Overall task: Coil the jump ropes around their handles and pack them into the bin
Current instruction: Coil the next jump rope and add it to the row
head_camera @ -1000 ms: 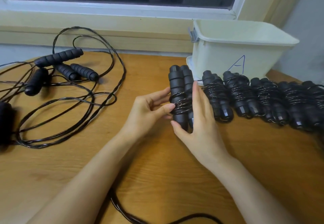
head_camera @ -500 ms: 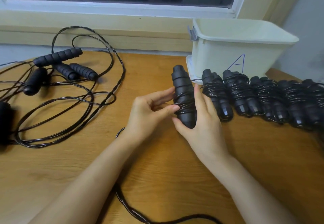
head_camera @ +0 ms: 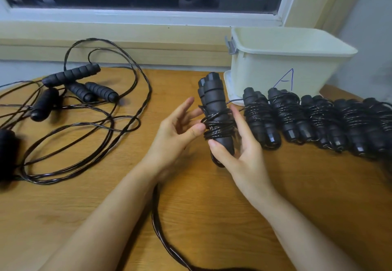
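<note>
**One rope half-wound, a row waiting, nothing visibly in the bin**

The jump rope in hand stands near the centre of the frame, its two black handles held together and roughly upright. Several turns of cord are bunched around their middle. The right hand grips the lower end of the pair, with the thumb across the front and the fingers curled round the far side. The left hand is spread loosely, its thumb tip pressing on the wraps and its fingers extended beside the handles. A long tail of cord runs down between the forearms and off the bottom edge, so this coil looks well short of finished.

Just right of it, about five coiled ropes lie side by side on the wooden table, reaching to the right edge. That part of the work appears done.

Behind them, at upper right, sits the cream bin, marked with a blue "A". Its floor is hidden (only a bare inner wall shows), so nothing can be confirmed as packed.

At the left of the frame, the loose ropes sprawl in tangled loops with their handles scattered. These are at least two ropes not yet coiled, and all the packing seems to lie ahead.
</note>
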